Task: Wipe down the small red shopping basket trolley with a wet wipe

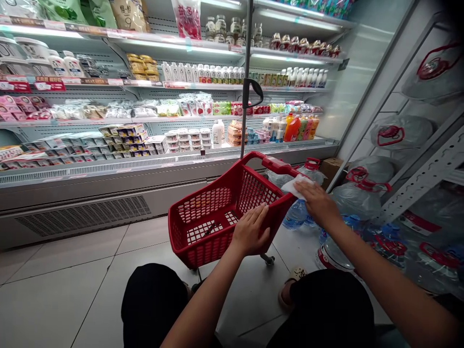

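A red plastic shopping cart [208, 249] with a lattice basket stands in front of me, its handle [277, 165] at the far right end. Only dark marks show on the basket's floor. My left hand [251, 229] lies with outstretched fingers against the near side of the basket, fingertips at the rim. With my right hand [313, 195] I press a white wipe [295, 187] onto the red frame where the handle meets the basket's rim. Part of the wipe is hidden under the fingers.
Behind the cart runs an open refrigerated case [174, 181] stocked with dairy cups and bottles. A dark pole [248, 58] rises in front of it. Large water bottles [357, 200] crowd the floor and a rack [424, 174] on the right. My knees flank the space below the cart.
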The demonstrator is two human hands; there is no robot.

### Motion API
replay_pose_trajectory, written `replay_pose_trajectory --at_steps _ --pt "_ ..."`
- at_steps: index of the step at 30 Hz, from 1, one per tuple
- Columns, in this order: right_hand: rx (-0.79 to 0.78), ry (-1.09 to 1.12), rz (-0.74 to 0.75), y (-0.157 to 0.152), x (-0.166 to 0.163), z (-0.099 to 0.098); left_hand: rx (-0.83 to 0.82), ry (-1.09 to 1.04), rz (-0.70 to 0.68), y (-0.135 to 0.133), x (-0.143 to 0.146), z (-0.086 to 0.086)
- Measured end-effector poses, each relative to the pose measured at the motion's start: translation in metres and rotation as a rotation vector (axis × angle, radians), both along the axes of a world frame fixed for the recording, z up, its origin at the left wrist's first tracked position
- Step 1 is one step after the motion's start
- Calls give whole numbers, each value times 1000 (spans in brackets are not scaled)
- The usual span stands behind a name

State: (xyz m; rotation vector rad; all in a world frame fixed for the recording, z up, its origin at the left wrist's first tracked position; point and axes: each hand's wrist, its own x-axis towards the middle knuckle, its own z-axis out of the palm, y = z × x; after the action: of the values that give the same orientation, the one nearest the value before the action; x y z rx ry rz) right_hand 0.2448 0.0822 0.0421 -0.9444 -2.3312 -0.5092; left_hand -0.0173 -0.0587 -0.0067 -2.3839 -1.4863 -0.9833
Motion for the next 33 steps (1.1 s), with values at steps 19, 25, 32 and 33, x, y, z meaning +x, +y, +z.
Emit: replay_pose_trajectory --at_steps 19,25,32,33 --pt "-35 -80 247 -34 -34 -21 10 22 10 3 1 -3" --pt "-58 74 34 1 4 -5 13 29 20 2 2 -3" --pt "-44 -53 201 -34 -31 -21 27 25 23 3 7 -6" --pt "-44 -71 232 -34 -31 -21 27 29 20 3 7 -6"
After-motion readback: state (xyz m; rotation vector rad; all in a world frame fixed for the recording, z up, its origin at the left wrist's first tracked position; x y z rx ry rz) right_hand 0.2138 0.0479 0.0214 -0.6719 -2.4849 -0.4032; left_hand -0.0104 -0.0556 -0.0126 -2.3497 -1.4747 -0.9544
